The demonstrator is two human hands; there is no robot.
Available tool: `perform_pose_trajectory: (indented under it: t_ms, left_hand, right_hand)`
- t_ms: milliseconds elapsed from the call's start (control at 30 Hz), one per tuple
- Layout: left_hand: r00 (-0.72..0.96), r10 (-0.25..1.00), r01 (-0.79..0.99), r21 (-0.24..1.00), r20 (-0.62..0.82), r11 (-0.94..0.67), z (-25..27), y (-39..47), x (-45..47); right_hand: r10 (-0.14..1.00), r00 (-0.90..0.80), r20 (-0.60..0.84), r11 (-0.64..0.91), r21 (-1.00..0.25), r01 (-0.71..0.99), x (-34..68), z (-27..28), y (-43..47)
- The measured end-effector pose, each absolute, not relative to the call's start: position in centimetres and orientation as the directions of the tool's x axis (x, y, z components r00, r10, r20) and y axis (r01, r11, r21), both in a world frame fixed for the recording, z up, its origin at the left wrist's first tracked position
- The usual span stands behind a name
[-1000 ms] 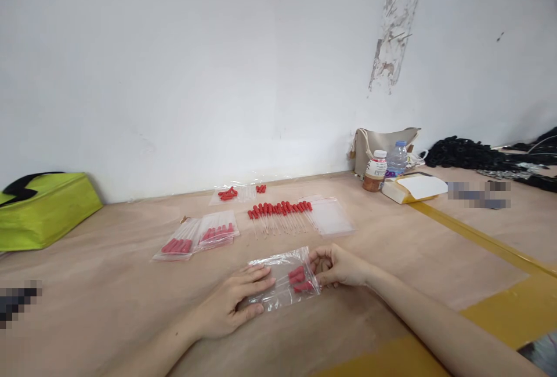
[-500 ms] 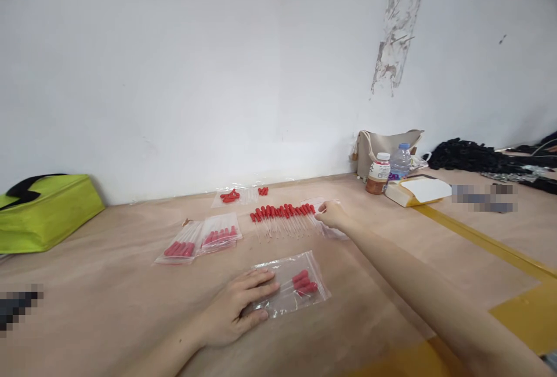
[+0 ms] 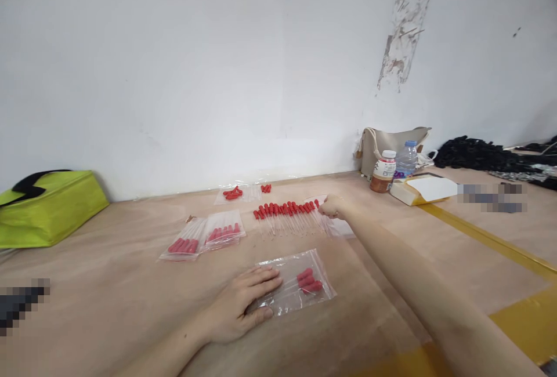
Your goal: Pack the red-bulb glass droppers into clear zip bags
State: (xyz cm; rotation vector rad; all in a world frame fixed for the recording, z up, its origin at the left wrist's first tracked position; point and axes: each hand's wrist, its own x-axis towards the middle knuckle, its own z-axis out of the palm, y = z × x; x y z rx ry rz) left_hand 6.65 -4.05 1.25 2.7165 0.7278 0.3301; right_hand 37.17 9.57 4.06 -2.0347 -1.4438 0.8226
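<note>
My bag (image 3: 290, 297) lies roughly parallel to the tabletop's (image 3: 130, 284) back edge, bulbs (image 3: 307, 279) rightward, left hand (image 3: 243, 301) spread on it; whether my right hand (image 3: 333, 207) grips I can't tell

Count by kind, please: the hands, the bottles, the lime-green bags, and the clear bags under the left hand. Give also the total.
Hands: 2 (left hand, right hand)
Bottles: 2 (white-capped bottle, blue-capped bottle)
Lime-green bag: 1
Clear bag under left hand: 1
Total: 6

Left hand (image 3: 243, 303) bare, one tiny spot (image 3: 185, 336) near the wrist (image 3: 203, 326); right hand (image 3: 333, 206) and forearm (image 3: 404, 269) bare too
</note>
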Motion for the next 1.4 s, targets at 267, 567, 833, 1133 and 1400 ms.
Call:
perform_pose_trajectory:
  t_ms: [267,567,833,1133,1400]
  left_hand:
    - [0.843,0.524,0.467,0.319,0.12,-0.825,1.4,-4.1,6.7]
    - [0.835,0.54,0.49,0.305,0.106,-0.817,1.3,-4.1,6.7]
    - [0.84,0.533,0.481,0.312,0.104,-0.819,1.1,-4.0,6.7]
    - [0.826,0.557,0.508,0.31,0.088,-0.804,1.0,-4.0,6.6]
    - [0.809,0.581,0.527,0.323,0.091,-0.786,1.4,-4.4,6.6]
  right_hand:
    - [0.998,0.041,-0.047,-0.057,-0.954,0.294,37.9,2.7,2.2]
    - [0.964,0.25,0.089,0.111,-0.991,-0.076,35.9,-1.4,-1.8]
    - [0.959,0.277,0.059,0.12,-0.971,-0.208,35.5,-1.2,-2.1]
    - [0.989,0.149,-0.021,0.02,-0.964,-0.267,34.8,-1.3,-3.0]
    - [0.994,0.098,-0.042,-0.02,-0.977,-0.21,34.9,-1.4,-3.3]
